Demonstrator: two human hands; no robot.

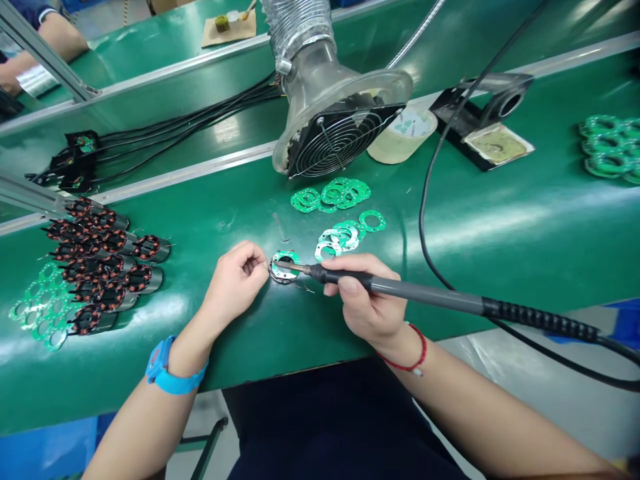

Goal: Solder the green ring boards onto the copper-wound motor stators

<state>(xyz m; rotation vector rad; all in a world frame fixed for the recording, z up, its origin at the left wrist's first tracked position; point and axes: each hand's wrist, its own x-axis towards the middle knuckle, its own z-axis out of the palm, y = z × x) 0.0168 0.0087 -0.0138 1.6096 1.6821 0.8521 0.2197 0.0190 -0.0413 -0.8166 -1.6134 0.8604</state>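
My right hand (365,300) is closed around a grey soldering iron (410,288), gripped like a pen, its tip touching a small motor stator with a green ring board (285,265) on the green bench. My left hand (234,280) is curled beside that part on its left, fingertips pinched together at its edge; what they pinch is too small to make out. A blue wristband sits on my left wrist, a red cord on my right.
A pile of copper-wound stators (103,267) and green ring boards (37,307) lies at left. More green rings (333,195) lie ahead, below a fume-extractor fan (340,137). A tape roll (403,133), iron stand (493,113) and the iron's black cable (430,220) are at right. Another person's arm (45,40) is far left.
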